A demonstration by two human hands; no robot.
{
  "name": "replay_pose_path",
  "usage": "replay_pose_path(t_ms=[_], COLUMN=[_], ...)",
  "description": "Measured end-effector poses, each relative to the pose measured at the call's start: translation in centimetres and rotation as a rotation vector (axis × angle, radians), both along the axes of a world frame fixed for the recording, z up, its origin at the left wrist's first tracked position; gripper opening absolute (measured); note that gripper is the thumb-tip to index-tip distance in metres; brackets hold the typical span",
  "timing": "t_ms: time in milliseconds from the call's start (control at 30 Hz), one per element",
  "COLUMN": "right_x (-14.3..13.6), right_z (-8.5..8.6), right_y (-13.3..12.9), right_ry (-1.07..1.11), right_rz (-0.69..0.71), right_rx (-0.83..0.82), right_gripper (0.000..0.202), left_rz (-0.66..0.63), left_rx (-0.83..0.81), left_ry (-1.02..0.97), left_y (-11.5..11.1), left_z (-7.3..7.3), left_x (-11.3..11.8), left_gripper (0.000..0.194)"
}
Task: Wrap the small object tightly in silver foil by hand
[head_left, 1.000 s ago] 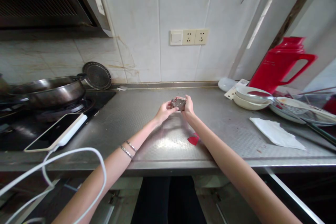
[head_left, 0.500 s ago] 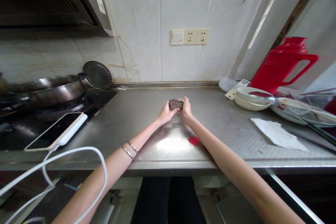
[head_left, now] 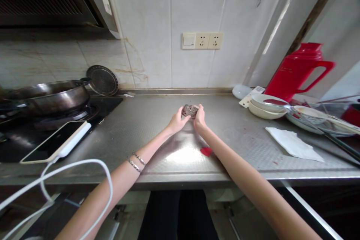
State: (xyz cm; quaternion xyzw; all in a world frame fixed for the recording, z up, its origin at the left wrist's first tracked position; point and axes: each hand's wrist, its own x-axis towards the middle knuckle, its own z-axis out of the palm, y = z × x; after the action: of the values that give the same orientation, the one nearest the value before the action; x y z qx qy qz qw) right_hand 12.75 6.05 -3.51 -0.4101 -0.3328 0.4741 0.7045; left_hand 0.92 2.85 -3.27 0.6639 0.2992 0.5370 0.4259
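Over the middle of the steel counter, a small mottled grey-brown lump with a lighter streak is held between my two hands. What it is made of is too small to tell. My left hand grips its left side, thumb at the front and fingers behind. From the right, my right hand closes round the other side, with some of its fingers hidden behind the lump. A small red scrap lies on the counter beside my right forearm.
At left, a pan sits on the stove, with a phone near its edge and a white cable looping over my left forearm. On the right are stacked bowls, a red thermos, a white napkin and a plate.
The lump has turned in my hands and now shows a more uneven face, with its dark rim less visible. Both hands stay nearly in place; the whole view has shifted slightly.
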Motion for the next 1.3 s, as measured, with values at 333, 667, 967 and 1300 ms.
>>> replay_pose_path(t_ms=[333,667,967,1300], right_x=[-0.7,-0.5,-2.6,-0.6], right_z=[1.8,1.4,1.1,1.8], right_y=[-1.6,-1.0,-1.7,-1.3], right_ry=[0.038,0.013,-0.017,0.010], right_rz=[0.047,0.021,-0.032,-0.090], right_rx=[-0.084,-0.009,0.050,0.035], right_gripper=[0.055,0.054,0.038,0.042], left_rz=[-0.118,0.030,0.403,0.021], left_rx=[-0.117,-0.003,-0.025,-0.193], left_ry=[-0.042,0.014,0.004,-0.178], left_y=[-0.6,-0.6,0.3,0.0], left_z=[1.5,0.6,0.3,-0.1], left_x=[-1.1,-0.5,-1.0,0.0], left_gripper=[0.055,0.056,0.069,0.067])
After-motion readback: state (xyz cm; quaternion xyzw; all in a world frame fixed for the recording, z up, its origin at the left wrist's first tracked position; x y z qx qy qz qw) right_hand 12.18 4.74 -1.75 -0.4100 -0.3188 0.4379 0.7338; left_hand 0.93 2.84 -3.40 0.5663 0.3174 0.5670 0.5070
